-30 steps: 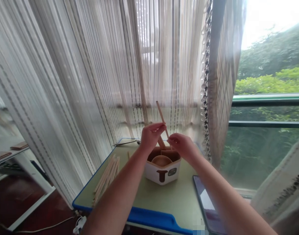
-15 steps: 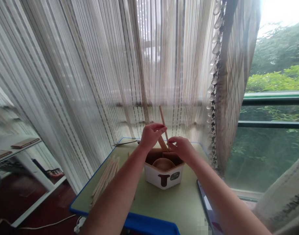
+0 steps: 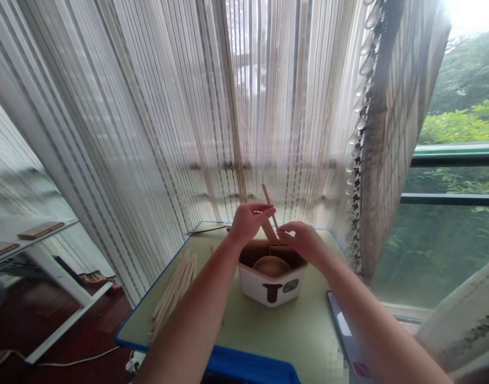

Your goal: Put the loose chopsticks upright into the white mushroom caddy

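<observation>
My left grip (image 3: 248,222) is clenched on a wooden stick (image 3: 268,200), tilted above a white box (image 3: 254,285) on the bench (image 3: 264,330). My right grip (image 3: 302,241) is just beside it; I cannot tell whether it's closed. Loose sticks (image 3: 174,293) lie to the left.

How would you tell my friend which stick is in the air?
Find the green table by the curtains, with a white box on it. Just above the box, between the left hand and right hand, one thin wooden stick slants upward. A pile of sticks lies flat on the table, but this one is in the air.
</observation>
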{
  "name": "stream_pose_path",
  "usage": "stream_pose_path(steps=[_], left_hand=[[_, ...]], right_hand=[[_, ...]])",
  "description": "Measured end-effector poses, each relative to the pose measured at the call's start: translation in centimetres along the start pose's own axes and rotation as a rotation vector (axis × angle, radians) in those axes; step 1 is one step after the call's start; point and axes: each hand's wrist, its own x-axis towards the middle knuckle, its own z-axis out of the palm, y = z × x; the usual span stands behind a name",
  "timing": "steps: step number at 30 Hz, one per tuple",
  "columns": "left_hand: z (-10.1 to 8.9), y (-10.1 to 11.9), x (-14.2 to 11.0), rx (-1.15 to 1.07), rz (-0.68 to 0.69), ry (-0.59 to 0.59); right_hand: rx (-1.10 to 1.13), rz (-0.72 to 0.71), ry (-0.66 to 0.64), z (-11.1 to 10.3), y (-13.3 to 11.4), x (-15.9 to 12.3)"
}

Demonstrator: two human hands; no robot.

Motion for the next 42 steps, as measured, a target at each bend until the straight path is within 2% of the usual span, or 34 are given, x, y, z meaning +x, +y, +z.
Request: stream_pose_path(steps=[4,8,13,15,21,30,34,38,42], left_hand=[[-0.6,-0.3,0.1,-0.046,0.04,0.029],[-1.0,-0.4,0.2,-0.097,0.048,-0.009],[-0.8,-0.2,-0.1,-0.043,0.015,-0.102],[-0.7,-0.1,-0.2,-0.031,0.002,-0.117],[-0.8,-0.4,-0.5,-0.039,-0.035,-0.048],[-0.4,-0.9,-0.5,0.004,0.007,-0.074],[-0.6,-1.1,-0.6,0.015,0.004,-0.08],[-0.9,-1.4,-0.8,-0.073,-0.027,-0.109],[-0.8,-1.8,-1.0,-0.152,-0.079,-0.084]], right_hand=[[-0.024,0.063,-0.048,0.3,0.7,-0.3],[0.004,0.041,-0.08,0.5,1.0,-0.5],[0.074,0.011,0.043,0.6,0.4,-0.4],[0.067,0.016,0.048,0.7,0.4,-0.4],[0.047,-0.012,0.027,1.2,1.4,-0.5],[0.087,-0.046,0.099,1.4,1.2,-0.7],[0.072,-0.042,0.085,1.4,1.0,-0.6],[0.047,-0.031,0.048,1.5,1.1,-0.6],[0.035,-0.005,0.011,1.4,1.0,-0.7]])
